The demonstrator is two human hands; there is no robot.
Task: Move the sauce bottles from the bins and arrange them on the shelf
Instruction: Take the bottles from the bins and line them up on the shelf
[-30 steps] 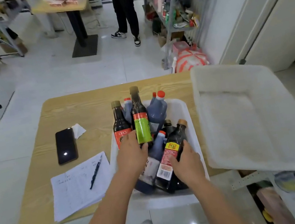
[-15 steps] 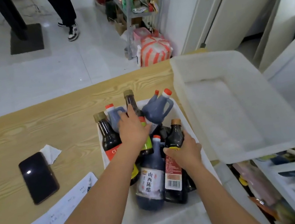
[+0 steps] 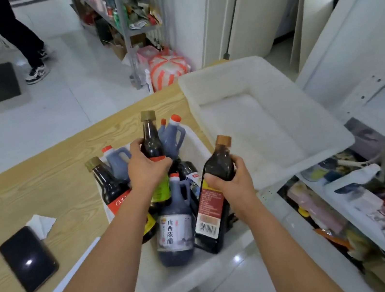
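Note:
A white bin at the table's near edge holds several dark sauce bottles. My left hand is wrapped around a green-labelled bottle with a gold cap, raised above the others. My right hand grips a red-labelled bottle with a brown cap, tilted and raised out of the bin. Still in the bin are a vinegar jug with a white label, a red-labelled "CUCU" bottle and two blue-grey jugs. The white shelf stands at the right.
An empty white bin rests on the table's right end. A black phone, a tissue and paper lie on the wooden table. A person's legs stand at the back left beside a cluttered metal rack. Lower shelf levels hold packaged goods.
Both hands have lifted their bottles up out of the bin. The view has swung right toward the shelf.

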